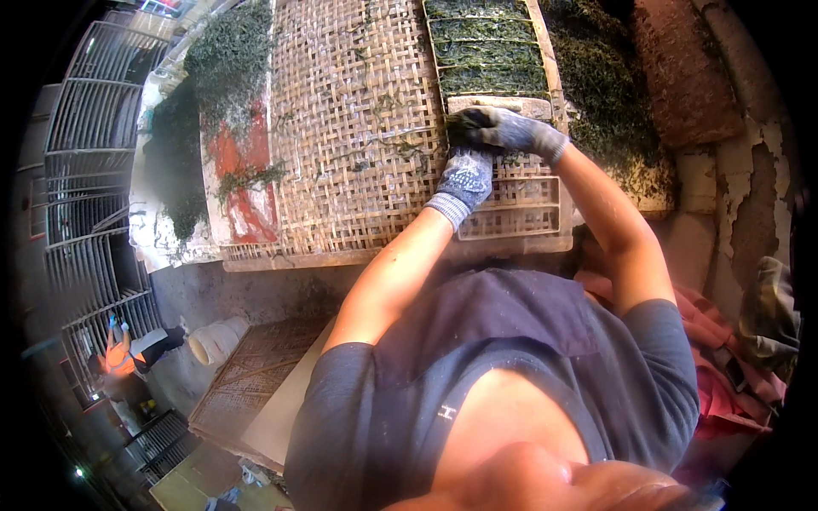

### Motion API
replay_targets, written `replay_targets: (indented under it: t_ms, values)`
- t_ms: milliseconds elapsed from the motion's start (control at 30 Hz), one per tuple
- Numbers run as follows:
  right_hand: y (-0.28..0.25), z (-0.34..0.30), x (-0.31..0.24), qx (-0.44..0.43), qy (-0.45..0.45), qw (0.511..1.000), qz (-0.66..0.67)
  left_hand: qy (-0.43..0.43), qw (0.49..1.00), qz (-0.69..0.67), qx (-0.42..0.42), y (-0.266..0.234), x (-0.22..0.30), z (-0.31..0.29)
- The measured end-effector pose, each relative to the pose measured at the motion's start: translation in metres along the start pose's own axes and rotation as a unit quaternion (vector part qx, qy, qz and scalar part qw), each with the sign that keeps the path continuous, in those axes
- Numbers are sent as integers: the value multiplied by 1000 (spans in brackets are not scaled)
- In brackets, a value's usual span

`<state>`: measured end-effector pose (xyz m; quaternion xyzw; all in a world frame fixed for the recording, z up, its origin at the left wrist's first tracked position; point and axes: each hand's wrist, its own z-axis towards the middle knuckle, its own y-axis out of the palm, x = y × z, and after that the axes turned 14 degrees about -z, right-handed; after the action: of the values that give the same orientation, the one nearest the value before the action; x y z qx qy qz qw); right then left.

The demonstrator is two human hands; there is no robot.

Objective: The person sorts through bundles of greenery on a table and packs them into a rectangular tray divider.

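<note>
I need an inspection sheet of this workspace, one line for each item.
Surface: woven bamboo mat, strewn with green strands.
Job's things: slatted frame, upper cells packed with dark green seaweed.
Clutter: loose seaweed heap at left; red patch on the mat's left edge.
Hands: left hand gloved, flat on the frame; right hand gloved, pinching a green clump.
Cables: nothing seen.
Surroundings: stacked racks, another person far left.

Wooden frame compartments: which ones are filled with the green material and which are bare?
The far compartments, beyond the gloved right hand, are packed with dark green material. The near compartments, right of the gloved left hand, show only bare woven mat.
</note>
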<state>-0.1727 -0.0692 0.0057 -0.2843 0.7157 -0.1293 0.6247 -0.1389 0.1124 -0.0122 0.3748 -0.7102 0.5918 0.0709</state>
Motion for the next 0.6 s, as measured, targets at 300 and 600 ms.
replay_targets:
  t_ms: [300,600]
  values:
    - [-22,-67,-64,87,210,933,-277,32,991,123,32,4,7,-1]
    - [22,-44,-19,265,77,927,-256,67,989,128,39,5,7,-6]
